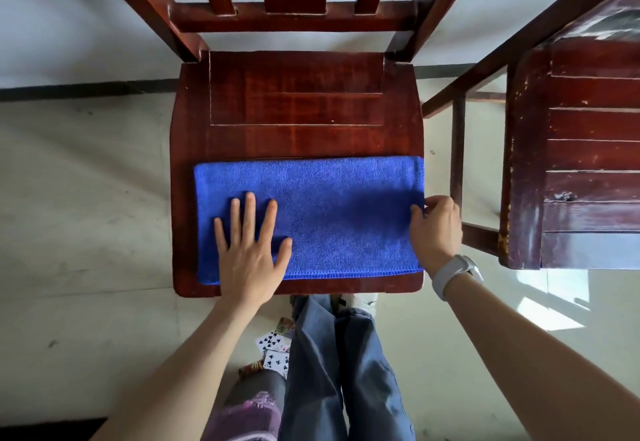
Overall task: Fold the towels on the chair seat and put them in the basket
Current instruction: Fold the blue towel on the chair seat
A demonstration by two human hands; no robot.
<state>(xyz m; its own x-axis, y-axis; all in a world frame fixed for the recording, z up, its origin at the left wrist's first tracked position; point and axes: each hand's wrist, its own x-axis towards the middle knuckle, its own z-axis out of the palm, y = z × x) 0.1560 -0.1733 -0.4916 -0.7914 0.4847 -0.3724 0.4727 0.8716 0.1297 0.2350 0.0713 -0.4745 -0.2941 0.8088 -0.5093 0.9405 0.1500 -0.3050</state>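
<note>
Our left hand (250, 240) lies flat with fingers spread wide, pressing the towel (322, 212) down. Our right hand (437, 229), a pale watch (455, 272) on its wrist, pinches the towel's right edge between curled fingers and thumb. We count one towel: blue, fuzzy, a folded rectangle across the front half of the glossy reddish wooden chair seat (298, 108). Several playing cards (273, 349) lie on the floor below.
</note>
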